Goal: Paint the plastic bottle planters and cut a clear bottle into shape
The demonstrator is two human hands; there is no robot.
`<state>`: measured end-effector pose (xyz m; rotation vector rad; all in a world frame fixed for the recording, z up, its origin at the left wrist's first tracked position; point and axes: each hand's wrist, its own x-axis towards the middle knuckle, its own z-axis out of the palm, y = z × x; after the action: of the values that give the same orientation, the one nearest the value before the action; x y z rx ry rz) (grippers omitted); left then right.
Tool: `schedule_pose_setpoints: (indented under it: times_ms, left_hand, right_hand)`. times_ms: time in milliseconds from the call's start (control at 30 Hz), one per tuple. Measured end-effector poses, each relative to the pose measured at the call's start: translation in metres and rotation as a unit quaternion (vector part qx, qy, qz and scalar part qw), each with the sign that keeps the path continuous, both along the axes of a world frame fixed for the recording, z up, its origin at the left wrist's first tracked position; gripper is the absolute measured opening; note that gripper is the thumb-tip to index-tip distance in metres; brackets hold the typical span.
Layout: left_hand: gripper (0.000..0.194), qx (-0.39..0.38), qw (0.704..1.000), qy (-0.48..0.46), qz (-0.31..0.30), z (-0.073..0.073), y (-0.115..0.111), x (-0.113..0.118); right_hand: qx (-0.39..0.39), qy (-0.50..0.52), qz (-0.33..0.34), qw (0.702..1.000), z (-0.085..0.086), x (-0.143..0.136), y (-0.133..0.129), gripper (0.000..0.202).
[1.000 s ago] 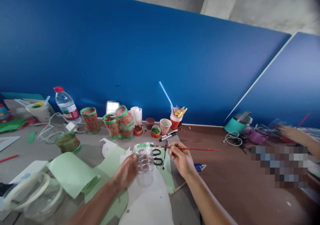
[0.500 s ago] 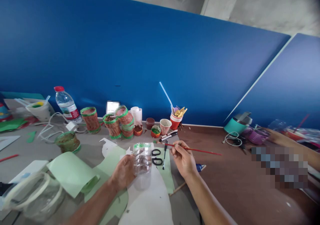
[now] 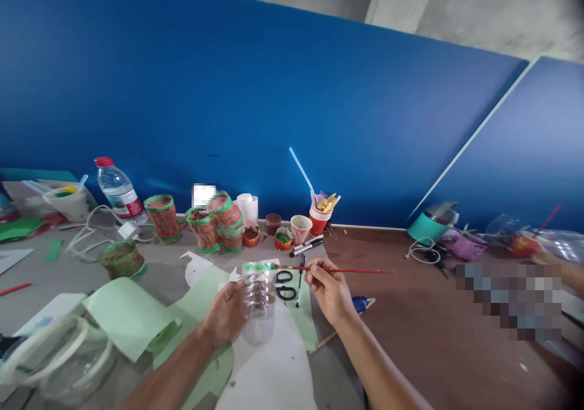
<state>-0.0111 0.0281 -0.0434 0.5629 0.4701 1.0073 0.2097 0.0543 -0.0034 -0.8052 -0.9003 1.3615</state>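
Note:
My left hand [image 3: 227,312] is closed round the side of a clear plastic bottle piece [image 3: 259,306], held upright over white paper [image 3: 269,373]. Green paint runs along its upper rim. Between the fingertips of my right hand [image 3: 331,288] is a thin red paintbrush [image 3: 356,271], lying nearly level. Its bristles meet the painted rim. Black-handled scissors [image 3: 286,292] and a pen [image 3: 300,282] lie between the two hands. Behind them stands a small pot of green paint [image 3: 283,238], beside a pot of brown paint [image 3: 250,236] and a paper cup [image 3: 301,230].
Several brown-painted containers with green rims [image 3: 203,227] stand along the back, near a water bottle [image 3: 119,191]. A red cup of utensils [image 3: 320,218] is at centre back. Rolled green paper [image 3: 130,316] and clear plastic rings [image 3: 59,361] lie left. A co-worker's arm [image 3: 559,273] shows at right.
My right hand has brought the paintbrush slightly left, so its bristles now touch the bottle piece's rim. At the far right, the co-worker's arm has shifted right.

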Motion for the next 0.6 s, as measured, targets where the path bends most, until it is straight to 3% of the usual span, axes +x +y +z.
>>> schedule_pose_setpoints:
  times_ms: [200,433,600]
  left_hand:
    - [0.035,0.003,1.0,-0.008,0.007,0.003,0.0,-0.001]
    - [0.028,0.012,0.999,0.034,0.03,0.001,-0.001,0.004]
    - [0.026,0.01,0.999,0.026,0.042,0.0,0.0,0.004]
  right_hand:
    - [-0.007,0.003,-0.057,0.998,-0.002,0.003,0.005,0.021]
    - [0.032,0.0,0.02,0.999,0.006,-0.004,-0.013,0.021]
    - [0.007,-0.022,-0.008,1.0,0.002,-0.003,-0.004,0.021]
